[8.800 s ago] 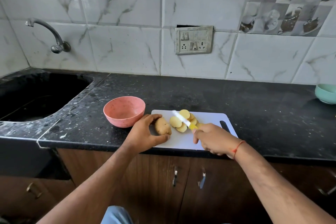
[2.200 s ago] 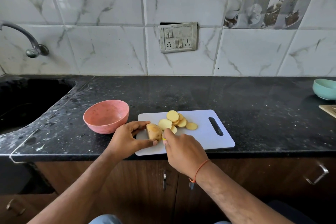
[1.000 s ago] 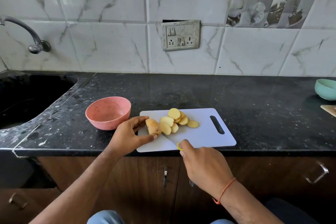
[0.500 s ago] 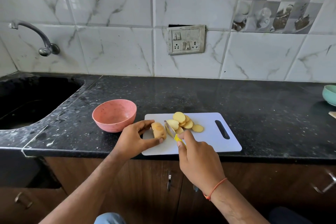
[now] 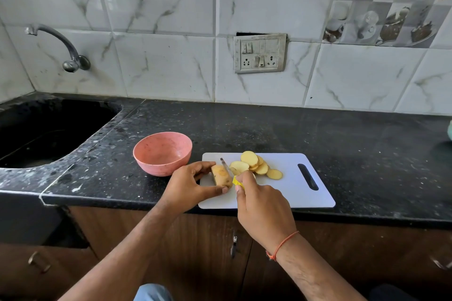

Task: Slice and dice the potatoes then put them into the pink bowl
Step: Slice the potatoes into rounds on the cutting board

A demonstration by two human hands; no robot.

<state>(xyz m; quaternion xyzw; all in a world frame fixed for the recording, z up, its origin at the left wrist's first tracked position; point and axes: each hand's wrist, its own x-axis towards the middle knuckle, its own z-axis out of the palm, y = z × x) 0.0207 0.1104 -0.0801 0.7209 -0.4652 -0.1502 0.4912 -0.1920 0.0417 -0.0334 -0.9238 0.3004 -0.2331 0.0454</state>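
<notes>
- Right then, the left hand held the small potato stub on the white board; the right hand gripped the knife beside it
- With so little potato left, the blade could have nicked the fingertips
- Round slices could have rolled off; none were diced yet
- Nothing lay in the pink bowl just left of the board

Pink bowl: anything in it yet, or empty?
Empty. The pink bowl shows a bare inside; all slices lie on the board, and the left hand grips the uncut potato.
</notes>
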